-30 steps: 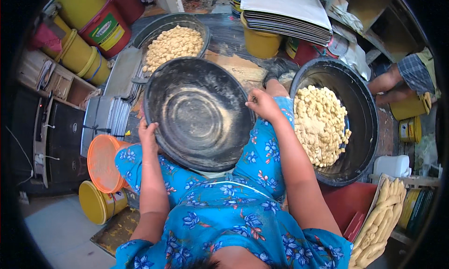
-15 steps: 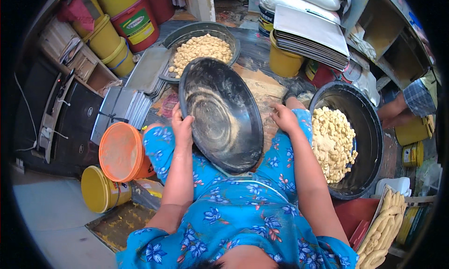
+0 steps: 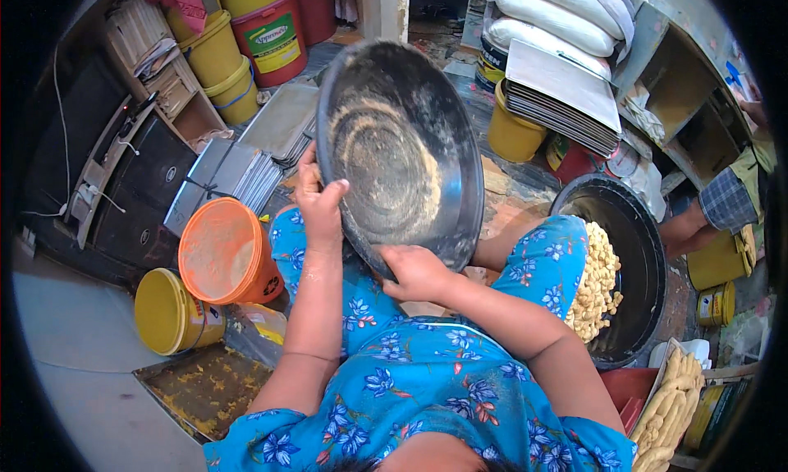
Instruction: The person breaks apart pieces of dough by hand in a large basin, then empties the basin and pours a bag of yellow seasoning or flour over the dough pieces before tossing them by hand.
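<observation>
A large black basin [image 3: 402, 152] with pale powder streaking its inside stands raised and tilted in front of my body. My left hand [image 3: 322, 205] grips its left side, thumb over the rim. My right hand [image 3: 410, 271] is closed on the lower rim, fingers partly hidden. To my right, beside my bent knee, a bigger black tub [image 3: 640, 283] holds several small pale dough pieces [image 3: 599, 283], partly covered by the knee.
Orange bucket [image 3: 217, 250], yellow buckets [image 3: 164, 308], stacked trays [image 3: 222, 185] and a grimy tray [image 3: 205, 390] are at left. Sacks [image 3: 550, 12] and more trays [image 3: 558, 78] are behind. At right are another person's legs [image 3: 698, 222] and long dough pieces [image 3: 673, 398] on a board.
The basin has been lifted and tipped more upright, now hiding the far basin of dough pieces. My right hand has moved down and left onto the lower rim; my right knee has risen.
</observation>
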The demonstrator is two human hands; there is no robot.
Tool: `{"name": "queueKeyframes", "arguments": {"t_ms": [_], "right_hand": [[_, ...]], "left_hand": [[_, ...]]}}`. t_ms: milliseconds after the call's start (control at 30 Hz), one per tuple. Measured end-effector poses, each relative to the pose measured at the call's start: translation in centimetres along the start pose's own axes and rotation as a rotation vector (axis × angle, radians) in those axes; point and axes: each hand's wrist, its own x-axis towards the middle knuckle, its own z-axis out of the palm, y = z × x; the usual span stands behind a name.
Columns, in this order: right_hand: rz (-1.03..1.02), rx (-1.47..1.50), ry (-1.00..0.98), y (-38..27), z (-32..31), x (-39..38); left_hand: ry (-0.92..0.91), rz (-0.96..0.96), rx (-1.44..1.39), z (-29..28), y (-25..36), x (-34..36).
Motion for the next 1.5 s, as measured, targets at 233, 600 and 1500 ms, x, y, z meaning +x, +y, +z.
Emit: {"name": "queueKeyframes", "arguments": {"t_ms": [233, 600, 1500], "right_hand": [[0.062, -0.089, 0.538, -0.1, -8.1, 0.5], [0.282, -0.413, 0.98, 13.6, -23.1, -2.3], [0.245, -0.236, -0.123, 7.2, -5.2, -5.2]], "left_hand": [[0.082, 0.125, -0.29, 5.2, 5.6, 4.7], [-0.496, -0.188, -0.005, 11.1, -1.7, 8.4], [-0.198, -0.609, 0.87, -15.3, -6.4, -4.0]]}}
